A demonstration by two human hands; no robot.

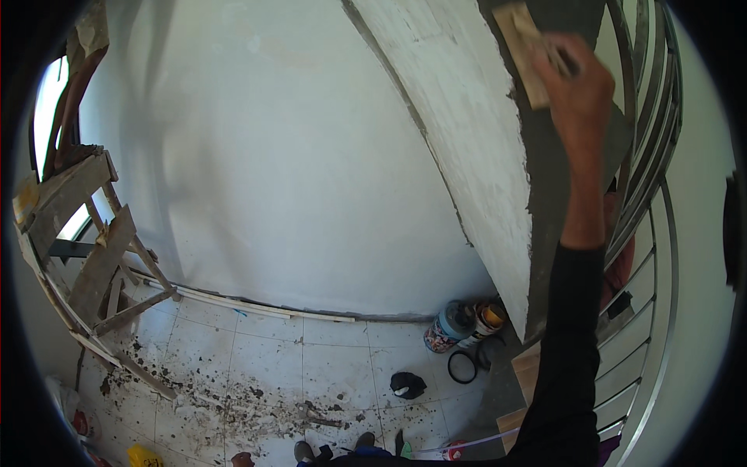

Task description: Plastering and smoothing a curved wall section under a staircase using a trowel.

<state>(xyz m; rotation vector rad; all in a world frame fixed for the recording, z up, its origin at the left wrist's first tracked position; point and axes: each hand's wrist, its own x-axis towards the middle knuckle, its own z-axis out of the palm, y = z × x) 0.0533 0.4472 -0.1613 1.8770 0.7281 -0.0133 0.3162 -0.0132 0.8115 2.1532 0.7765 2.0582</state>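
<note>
My right hand [582, 89] is closed round the handle of a pale wooden plastering float [520, 58], reached far up at the top right. The float's flat board lies on or close against a strip of dark grey plaster [568, 156]; exact contact is hard to tell. Left of that strip runs a white, roughly coated sloping surface [467, 132] with a ragged edge where it meets the grey. A black sleeve covers my right forearm. My left hand is out of view.
Curved metal railings [650, 156] run close along the right of my arm. A wooden trestle [117, 257] stands at the left. Cans [450, 327], a black ring [462, 366] and a dark bundle [407, 384] sit on the tiled floor [334, 366], which is strewn with debris.
</note>
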